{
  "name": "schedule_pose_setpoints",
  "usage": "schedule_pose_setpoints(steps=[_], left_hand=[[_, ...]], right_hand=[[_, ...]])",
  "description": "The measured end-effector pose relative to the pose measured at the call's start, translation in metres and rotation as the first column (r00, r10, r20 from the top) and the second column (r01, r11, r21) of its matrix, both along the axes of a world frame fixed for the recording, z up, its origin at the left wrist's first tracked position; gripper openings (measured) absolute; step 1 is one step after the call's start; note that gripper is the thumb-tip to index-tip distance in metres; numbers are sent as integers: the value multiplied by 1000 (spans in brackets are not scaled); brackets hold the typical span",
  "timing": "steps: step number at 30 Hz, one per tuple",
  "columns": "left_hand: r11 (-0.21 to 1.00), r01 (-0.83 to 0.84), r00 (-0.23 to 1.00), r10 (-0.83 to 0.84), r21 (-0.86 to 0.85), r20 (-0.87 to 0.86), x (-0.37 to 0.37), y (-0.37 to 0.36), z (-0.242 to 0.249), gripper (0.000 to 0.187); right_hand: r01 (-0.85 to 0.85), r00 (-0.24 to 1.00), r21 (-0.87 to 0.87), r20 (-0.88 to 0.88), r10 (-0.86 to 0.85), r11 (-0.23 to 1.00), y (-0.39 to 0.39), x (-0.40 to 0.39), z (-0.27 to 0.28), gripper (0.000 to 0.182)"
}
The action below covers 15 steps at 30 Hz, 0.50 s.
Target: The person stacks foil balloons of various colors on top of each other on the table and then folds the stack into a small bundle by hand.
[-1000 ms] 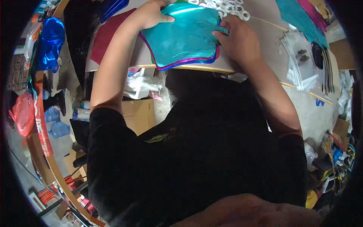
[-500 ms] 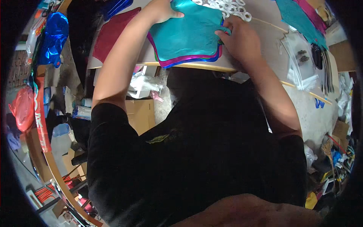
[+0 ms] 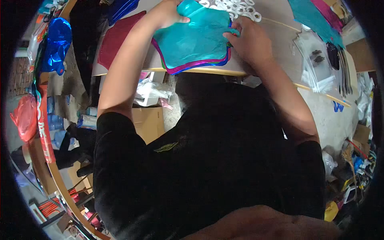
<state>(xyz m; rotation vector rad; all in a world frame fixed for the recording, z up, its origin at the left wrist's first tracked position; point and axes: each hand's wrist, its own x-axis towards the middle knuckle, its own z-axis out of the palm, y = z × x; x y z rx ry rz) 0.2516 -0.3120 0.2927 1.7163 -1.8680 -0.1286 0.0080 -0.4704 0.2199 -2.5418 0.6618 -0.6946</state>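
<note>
A stack of flat foil balloons (image 3: 192, 42), teal on top with magenta, green and blue edges showing beneath, lies on the table near its front edge. My left hand (image 3: 168, 14) grips the stack's upper left corner, thumb on the teal sheet. At the stack's right edge, my right hand (image 3: 250, 40) pinches the layers with its fingertips. A pile of white rings (image 3: 236, 7) lies just behind the stack, beside my right hand.
A dark red foil sheet (image 3: 116, 38) lies left of the stack, clear plastic bags (image 3: 316, 64) to the right, teal and pink foil (image 3: 316, 14) at the far right. Cardboard boxes (image 3: 150, 120) and a blue foil balloon (image 3: 56, 44) sit below the table's edge (image 3: 224, 73).
The teal stack has shifted slightly up and left between my hands. My right fingers have moved further onto its right edge.
</note>
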Motion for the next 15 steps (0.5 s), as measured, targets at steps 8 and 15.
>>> schedule_pose_setpoints(steps=[8,15], left_hand=[[752,-576,817,539,321,202,13,-12,-18,64],[799,-511,860,480,318,175,-3,-16,-8,50]], right_hand=[[4,999,-7,37,-4,1000,0,3,-4,36],[-7,999,-29,31,8,1000,0,0,-3,38]])
